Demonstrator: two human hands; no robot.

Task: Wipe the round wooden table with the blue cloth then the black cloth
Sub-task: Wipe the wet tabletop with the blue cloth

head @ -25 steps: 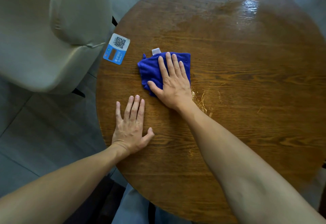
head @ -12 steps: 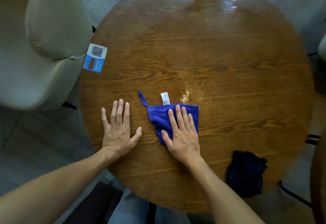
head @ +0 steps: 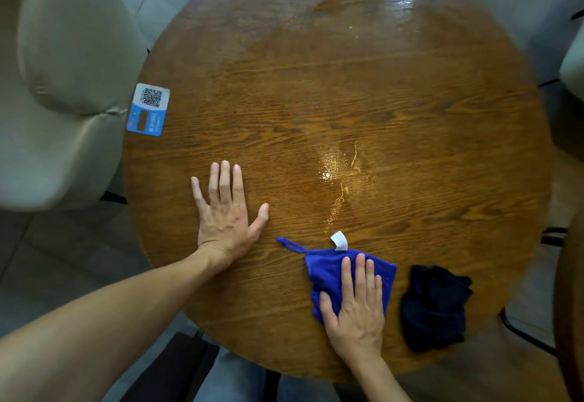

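Note:
The round wooden table (head: 363, 91) fills the view, with wet shiny streaks near its middle and at its far side. My right hand (head: 357, 306) lies flat on the blue cloth (head: 325, 272), pressing it onto the table near the front edge. The cloth has a white tag and a thin loop trailing to its left. Just right of it sits the crumpled black cloth (head: 434, 306), touched by neither hand. My left hand (head: 226, 212) rests palm down on the bare wood, fingers spread, to the left of the blue cloth.
A blue-and-white QR code sticker (head: 148, 109) is stuck at the table's left edge. A beige padded chair (head: 60, 85) stands close on the left. Another chair's edge (head: 573, 63) shows at the right. Grey floor tiles surround the table.
My right hand has dragged the blue cloth from the table's left-middle toward the front right, close to the black cloth. The left hand has stayed flat on the wood.

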